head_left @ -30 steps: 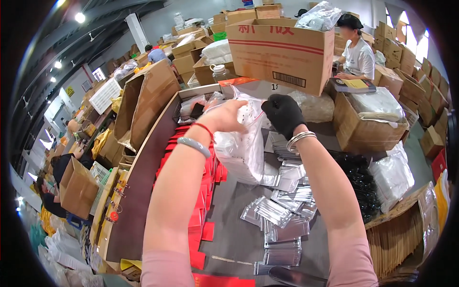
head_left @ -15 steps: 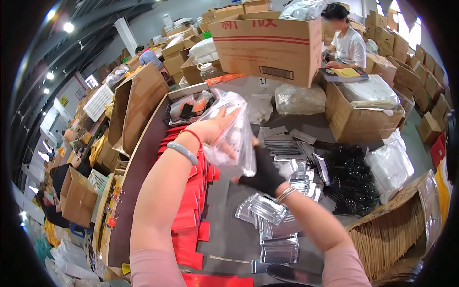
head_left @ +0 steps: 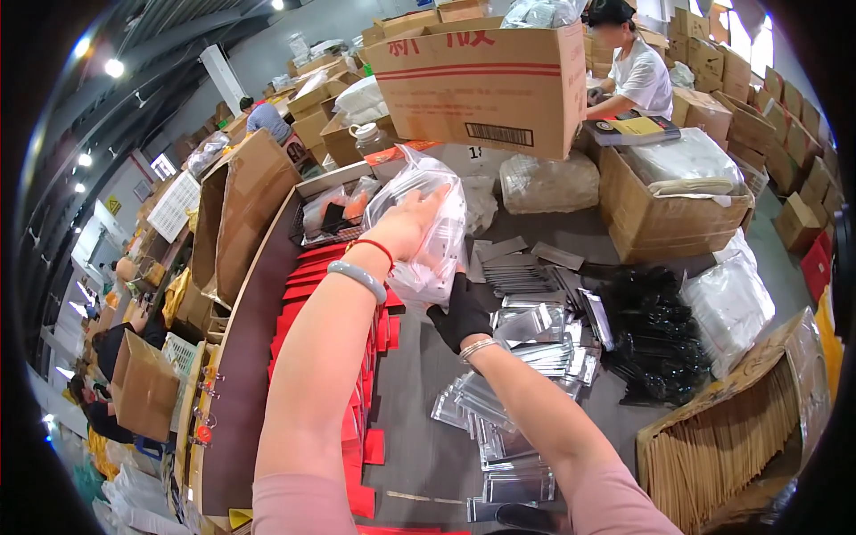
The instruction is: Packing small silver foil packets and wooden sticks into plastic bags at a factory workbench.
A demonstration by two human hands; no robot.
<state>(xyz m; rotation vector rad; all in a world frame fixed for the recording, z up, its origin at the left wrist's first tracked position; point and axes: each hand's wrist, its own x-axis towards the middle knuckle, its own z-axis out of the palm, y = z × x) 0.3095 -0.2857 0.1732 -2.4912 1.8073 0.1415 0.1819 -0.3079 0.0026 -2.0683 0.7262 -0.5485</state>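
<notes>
- Table point(head_left: 410, 419): spreads nearer the person than the big box.
- Big box point(head_left: 477, 80): brown cardboard.
- Plastic bag point(head_left: 451, 218): between both hands, on the near side of the big box; see-through, pale, shiny and crumpled, its contents unclear. The step looks like steadying and handling this bag; the next move seems to call for good support at its lower end.
- Bare left hand point(head_left: 408, 227): across the bag, fingers spread long; I cannot tell whether it clasps.
- Gloved right hand point(head_left: 461, 314): at the bag's lower end, thumb apart, fingertips hidden; its hold cannot be told.
</notes>
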